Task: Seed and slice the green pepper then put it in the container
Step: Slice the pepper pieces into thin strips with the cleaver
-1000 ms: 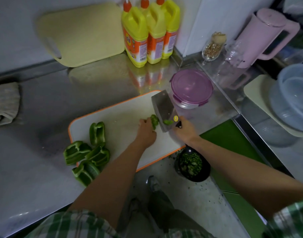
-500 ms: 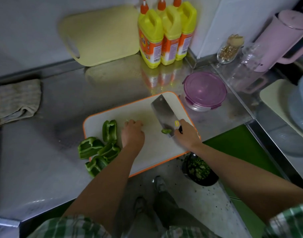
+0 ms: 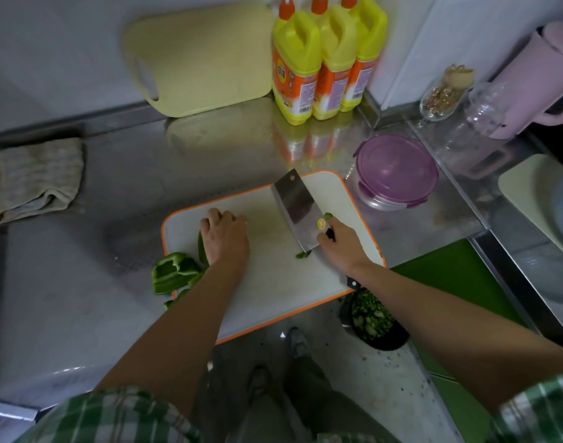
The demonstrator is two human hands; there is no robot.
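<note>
Nearest the viewer, green plaid sleeves [image 3: 107, 417] frame both bare forearms, and just under the right wrist a dark bowl [image 3: 374, 321] of chopped greens sits lower than the counter edge. Both hands are over a white cutting board [image 3: 273, 282] with an orange rim, which lies on the steel counter [image 3: 82, 298]. The left hand [image 3: 225, 238] rests knuckles up on the board's left part with its fingers bent down. A green strip shows at its outer edge, but whether the fingers grip it cannot be told. The green pepper pieces [image 3: 174, 271] lie in a heap just left of that wrist, overhanging the board's rim. The right hand [image 3: 340, 247] is curled round the handle of a cleaver [image 3: 297, 209], whose broad blade slants away from the hand with its edge down on the board. A small pepper bit [image 3: 302, 254] lies on the board at the blade's near corner, between the two hands. Beyond the right hand and apart from the board stands the round container [image 3: 396, 171], its purple lid on. Far left of the left hand lies a folded cloth [image 3: 37, 177]. Farthest off, three yellow bottles [image 3: 324, 59] stand by the wall, with a pale yellow board [image 3: 203, 55] leaning beside them and a pink jug [image 3: 535, 81] far to the right.
</note>
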